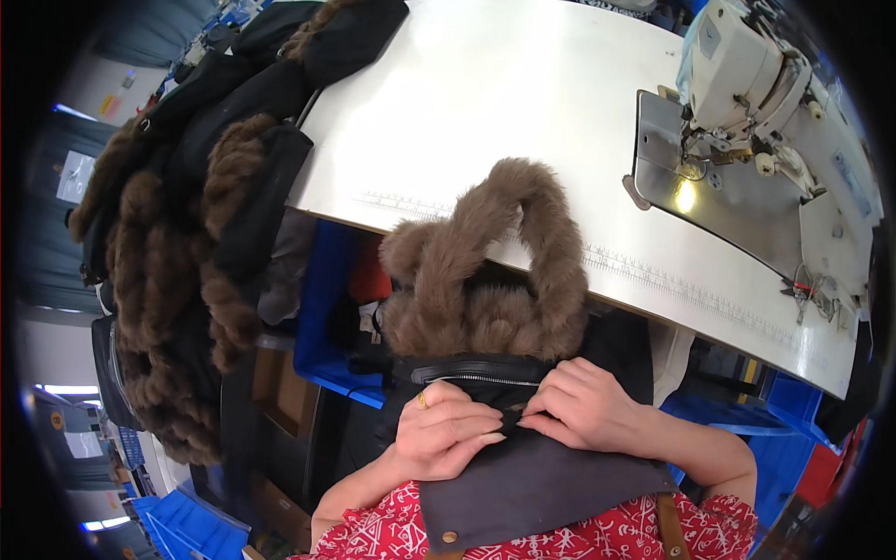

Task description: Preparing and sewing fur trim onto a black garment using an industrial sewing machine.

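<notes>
In my lap lies a black garment (616,350) with thick brown fur trim (551,252). The fur forms a raised loop that rests over the near edge of the white table. Below the fur runs a silver zipper (485,378) along a shiny black strip. My left hand (446,431), with a gold ring, is closed on the black cloth just under the zipper, fingers curled. Close by, my right hand (583,406) pinches the same cloth, its fingertips near the left hand's. A small bit of cloth between them is too hidden to make out.
A white sewing machine (747,65) stands at the right of the white table (504,84), with small scissors (805,287) nearby. Ruler markings run along the table's near edge. Black garments with brown fur (149,271) are heaped at left. Blue bins (317,327) sit below the table.
</notes>
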`<state>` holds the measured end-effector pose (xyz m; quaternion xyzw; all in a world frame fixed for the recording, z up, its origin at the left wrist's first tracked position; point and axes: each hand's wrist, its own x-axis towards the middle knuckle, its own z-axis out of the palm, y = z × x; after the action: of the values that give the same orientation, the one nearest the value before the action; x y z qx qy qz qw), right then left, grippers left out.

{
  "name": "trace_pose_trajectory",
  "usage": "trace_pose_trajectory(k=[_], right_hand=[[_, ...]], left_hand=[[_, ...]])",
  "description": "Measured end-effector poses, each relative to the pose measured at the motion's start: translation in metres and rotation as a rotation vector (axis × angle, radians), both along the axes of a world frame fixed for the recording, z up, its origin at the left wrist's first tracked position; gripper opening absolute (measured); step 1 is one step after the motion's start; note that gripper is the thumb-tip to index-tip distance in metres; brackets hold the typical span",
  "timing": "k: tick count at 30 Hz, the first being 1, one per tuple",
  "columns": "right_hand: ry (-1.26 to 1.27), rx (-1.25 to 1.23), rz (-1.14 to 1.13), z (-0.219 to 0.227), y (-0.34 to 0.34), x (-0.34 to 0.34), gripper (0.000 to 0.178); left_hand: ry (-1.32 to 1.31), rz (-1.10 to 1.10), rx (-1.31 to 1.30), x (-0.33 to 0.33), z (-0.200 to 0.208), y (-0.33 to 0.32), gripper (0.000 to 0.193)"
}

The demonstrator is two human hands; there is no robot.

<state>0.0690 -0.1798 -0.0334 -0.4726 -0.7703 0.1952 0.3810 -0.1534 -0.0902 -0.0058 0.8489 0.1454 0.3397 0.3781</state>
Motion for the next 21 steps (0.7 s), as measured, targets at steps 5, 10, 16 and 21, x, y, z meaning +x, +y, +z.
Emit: trace_pose_trajectory(k=[5,10,16,21], right_hand=[[0.012,0.045,-0.124,0.019,-0.002,-0.017,0.018],[-0.224,0.229,-0.028,0.033,0.015,-0.016,0.007],[-0.11,0.163,0.209,0.026,0.041,-0.02,0.017],[-0.055,0.162,0.219,0.016,0.025,-0.022,0.017]], left_hand=[[0.04,-0.09,0.219,0.003,0.009,0.008,0.029],[0.026,-0.024,0.292,0.001,0.01,0.002,0.032],[0.027,0.114,0.221,-0.007,0.006,0.001,0.032],[0.157,-0.161,-0.014,-0.017,0.025,0.014,0.027]])
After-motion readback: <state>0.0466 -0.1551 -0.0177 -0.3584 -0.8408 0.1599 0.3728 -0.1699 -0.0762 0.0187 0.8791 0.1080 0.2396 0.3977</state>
